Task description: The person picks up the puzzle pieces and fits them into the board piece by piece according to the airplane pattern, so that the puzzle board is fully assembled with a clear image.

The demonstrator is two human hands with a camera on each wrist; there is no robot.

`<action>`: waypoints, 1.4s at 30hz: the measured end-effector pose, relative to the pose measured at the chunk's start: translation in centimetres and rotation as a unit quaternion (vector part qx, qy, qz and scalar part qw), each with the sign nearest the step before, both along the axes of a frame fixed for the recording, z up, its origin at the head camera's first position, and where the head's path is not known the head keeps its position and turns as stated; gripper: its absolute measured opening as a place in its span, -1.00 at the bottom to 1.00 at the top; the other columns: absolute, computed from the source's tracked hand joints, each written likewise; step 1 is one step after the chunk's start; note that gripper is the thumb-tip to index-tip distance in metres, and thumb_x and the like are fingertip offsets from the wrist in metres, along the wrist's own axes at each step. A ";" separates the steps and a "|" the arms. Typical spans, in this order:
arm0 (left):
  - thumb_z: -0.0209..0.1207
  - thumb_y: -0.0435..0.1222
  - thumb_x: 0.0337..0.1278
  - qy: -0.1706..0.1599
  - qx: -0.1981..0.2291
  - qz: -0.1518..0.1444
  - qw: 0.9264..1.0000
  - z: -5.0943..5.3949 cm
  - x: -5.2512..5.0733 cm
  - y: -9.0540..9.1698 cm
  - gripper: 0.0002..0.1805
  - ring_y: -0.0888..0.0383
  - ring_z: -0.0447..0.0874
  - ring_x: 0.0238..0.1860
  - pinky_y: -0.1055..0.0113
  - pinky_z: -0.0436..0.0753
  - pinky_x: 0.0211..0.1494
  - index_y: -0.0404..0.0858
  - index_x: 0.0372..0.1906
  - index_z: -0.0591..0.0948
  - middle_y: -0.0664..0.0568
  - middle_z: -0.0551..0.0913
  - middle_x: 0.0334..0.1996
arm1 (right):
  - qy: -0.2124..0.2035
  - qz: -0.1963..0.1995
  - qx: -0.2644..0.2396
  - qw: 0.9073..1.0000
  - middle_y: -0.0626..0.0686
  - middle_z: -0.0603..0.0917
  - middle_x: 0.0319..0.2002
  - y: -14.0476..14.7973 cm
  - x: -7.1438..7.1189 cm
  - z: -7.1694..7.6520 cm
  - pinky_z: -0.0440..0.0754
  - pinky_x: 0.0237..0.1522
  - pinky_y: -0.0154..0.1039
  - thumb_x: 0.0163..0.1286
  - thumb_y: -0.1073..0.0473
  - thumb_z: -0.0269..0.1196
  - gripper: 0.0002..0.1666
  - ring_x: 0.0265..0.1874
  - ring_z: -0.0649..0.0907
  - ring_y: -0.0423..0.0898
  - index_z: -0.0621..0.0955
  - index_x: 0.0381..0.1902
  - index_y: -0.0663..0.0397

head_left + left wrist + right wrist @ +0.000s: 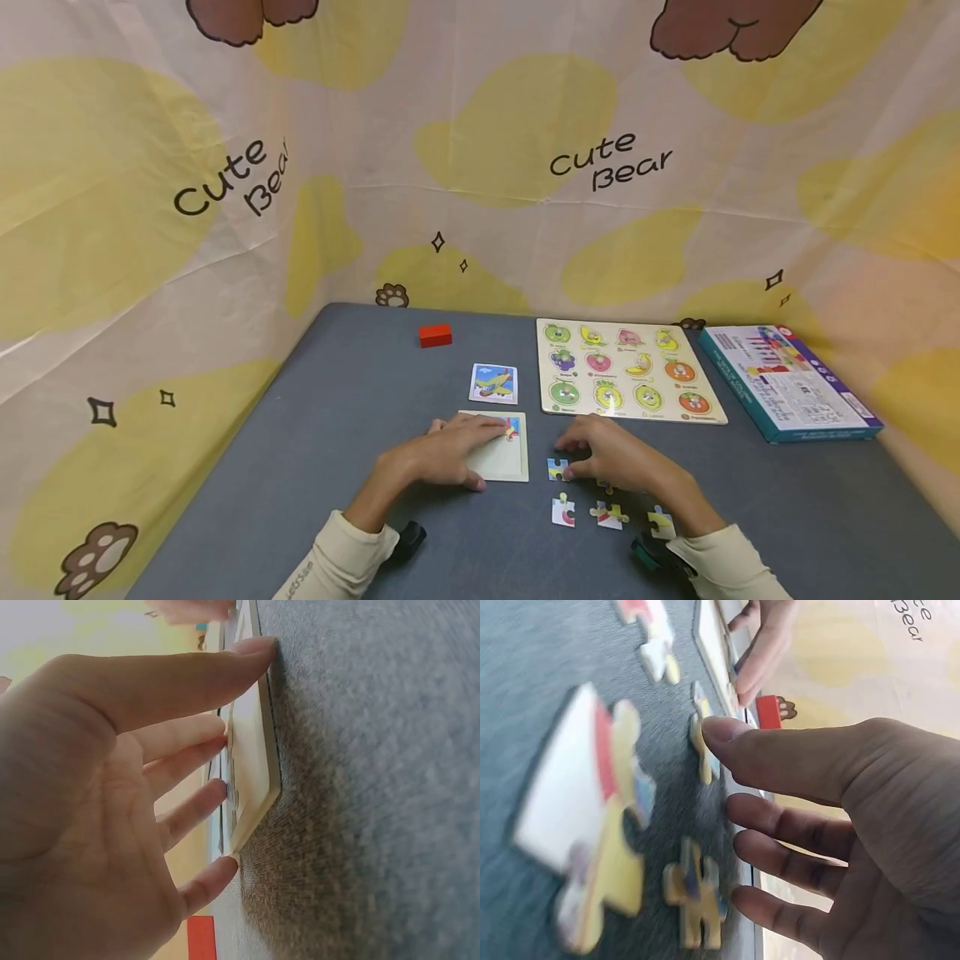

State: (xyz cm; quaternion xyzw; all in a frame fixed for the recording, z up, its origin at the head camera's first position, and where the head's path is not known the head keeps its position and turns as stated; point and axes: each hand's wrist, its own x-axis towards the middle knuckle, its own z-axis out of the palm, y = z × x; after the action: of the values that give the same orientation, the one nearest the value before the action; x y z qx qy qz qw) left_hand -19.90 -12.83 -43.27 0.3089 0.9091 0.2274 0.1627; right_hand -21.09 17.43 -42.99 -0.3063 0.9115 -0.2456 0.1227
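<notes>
1. Near, right: at least five loose puzzle pieces (608, 516), probably yet to fit.
2. Then the right hand (615, 454), fingers loose, thumb by one piece.
3. Left hand (447, 450), fingers straight, on the tray (510, 460); its far-right corner looks started.

my left fingers (483, 427) hiding some of the tray (498, 460), one puzzle piece (577, 814) blurry up close, brown bears (735, 32) cut off up top, box (787, 375) words too tiny

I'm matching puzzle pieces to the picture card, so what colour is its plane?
The plane is mostly yellow, seen best in the head view.
</notes>
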 end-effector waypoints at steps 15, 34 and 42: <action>0.63 -0.22 -0.05 -0.027 0.011 0.076 0.997 0.9 -0.6 -2.5 -0.20 -0.12 0.34 0.36 -0.20 0.29 0.32 -0.12 0.38 0.58 -0.04 0.45 0.31 | 0.045 -0.015 -0.007 0.999 -0.24 0.59 -0.18 1.2 1.4 -1.0 0.56 -0.07 -0.19 0.32 0.02 0.53 -0.75 -0.15 0.54 -0.25 0.82 -0.08 -0.11; 0.66 -0.20 -0.08 -0.036 -0.012 0.088 0.995 1.1 -1.1 -3.4 -0.20 -0.11 0.32 0.41 -0.28 0.27 0.40 -0.06 0.36 0.58 0.04 0.44 0.39 | 0.073 0.003 -0.004 0.997 -0.28 0.58 -0.21 1.2 1.5 -1.3 0.55 -0.08 -0.20 0.32 -0.02 0.53 -0.80 -0.16 0.50 -0.28 0.80 -0.15 -0.16; 0.67 -0.23 -0.12 -0.034 -0.005 0.097 0.995 1.1 -0.9 -3.4 -0.21 -0.08 0.34 0.38 -0.24 0.28 0.39 -0.07 0.32 0.61 0.06 0.46 0.35 | 0.077 -0.008 -0.011 0.997 -0.26 0.63 -0.19 0.9 1.0 -0.8 0.58 -0.08 -0.19 0.31 -0.03 0.54 -0.81 -0.18 0.52 -0.28 0.80 -0.18 -0.15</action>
State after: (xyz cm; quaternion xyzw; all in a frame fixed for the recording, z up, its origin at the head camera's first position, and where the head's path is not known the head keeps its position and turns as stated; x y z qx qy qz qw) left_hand -20.78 -16.26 -42.14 0.2110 0.9296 0.2480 0.1724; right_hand -20.06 18.33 -43.80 -0.3183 0.9179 -0.2323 0.0468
